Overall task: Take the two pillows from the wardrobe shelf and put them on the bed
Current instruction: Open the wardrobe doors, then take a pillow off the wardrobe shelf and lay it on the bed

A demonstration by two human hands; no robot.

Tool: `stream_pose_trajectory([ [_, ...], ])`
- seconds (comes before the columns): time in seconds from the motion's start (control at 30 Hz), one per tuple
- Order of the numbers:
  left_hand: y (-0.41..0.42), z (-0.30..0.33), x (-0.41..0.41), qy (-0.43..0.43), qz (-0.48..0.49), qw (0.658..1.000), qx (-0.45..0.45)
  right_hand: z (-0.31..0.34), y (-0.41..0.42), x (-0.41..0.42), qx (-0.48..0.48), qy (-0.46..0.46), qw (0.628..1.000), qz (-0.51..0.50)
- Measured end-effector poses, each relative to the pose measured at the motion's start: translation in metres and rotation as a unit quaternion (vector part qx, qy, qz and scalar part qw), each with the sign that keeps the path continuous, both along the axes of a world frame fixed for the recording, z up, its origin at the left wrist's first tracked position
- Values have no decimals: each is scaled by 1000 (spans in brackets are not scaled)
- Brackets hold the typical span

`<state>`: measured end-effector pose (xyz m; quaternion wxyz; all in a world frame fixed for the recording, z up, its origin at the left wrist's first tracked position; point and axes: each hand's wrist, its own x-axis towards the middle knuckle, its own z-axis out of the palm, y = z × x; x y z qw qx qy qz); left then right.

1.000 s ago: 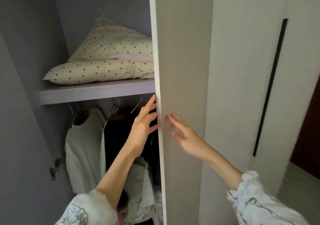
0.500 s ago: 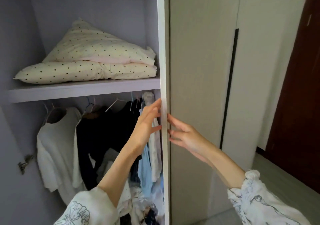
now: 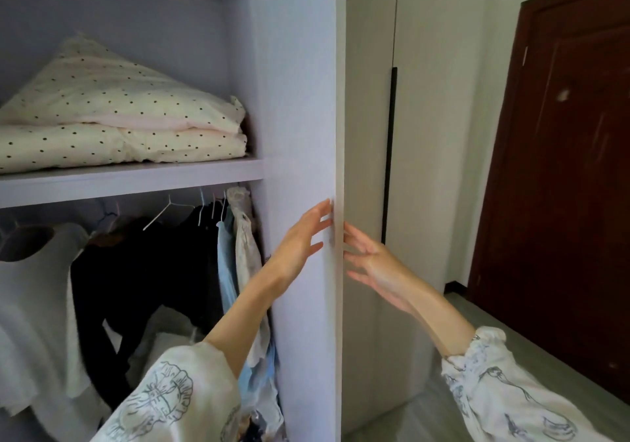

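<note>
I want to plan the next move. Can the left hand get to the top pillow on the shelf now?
Probably yes. The wardrobe door is swung open, and the space between the left hand and the top pillow looks clear. The hand is lower, at the door's edge, so it must lift first.

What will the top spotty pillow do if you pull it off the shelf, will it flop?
Probably floppy: the top pillow sags into a soft wedge over the lower pillow. It looks puffy, so likely light for its size. Its fabric seems loose and wrinkled, so it may slide easily and drag the lower one along the shelf.
</note>
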<state>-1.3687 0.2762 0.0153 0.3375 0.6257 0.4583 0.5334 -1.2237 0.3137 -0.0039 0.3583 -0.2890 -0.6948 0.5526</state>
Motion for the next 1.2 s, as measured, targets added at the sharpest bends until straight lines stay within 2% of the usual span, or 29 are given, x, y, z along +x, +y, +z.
stream_pose_trajectory([
  [0.2,9,1,9,28,-26,999,-12,-6,5,13,21,-5,997,-70],
  [0.3,10,3,7,11,-16,1000,-11,-7,2,15,15,8,991,-132],
  [0.53,-3,11,-31,96,65,993,33,5,-9,-21,29,1,997,-67],
  [0.7,-19,16,-101,116,144,982,38,10,-8,-91,57,-19,998,-26],
  [0.87,-30,19,-190,189,207,959,44,24,7,-184,111,-41,993,-3],
  [1.2,-11,56,-390,270,296,913,74,78,62,-371,246,-61,967,-5],
])
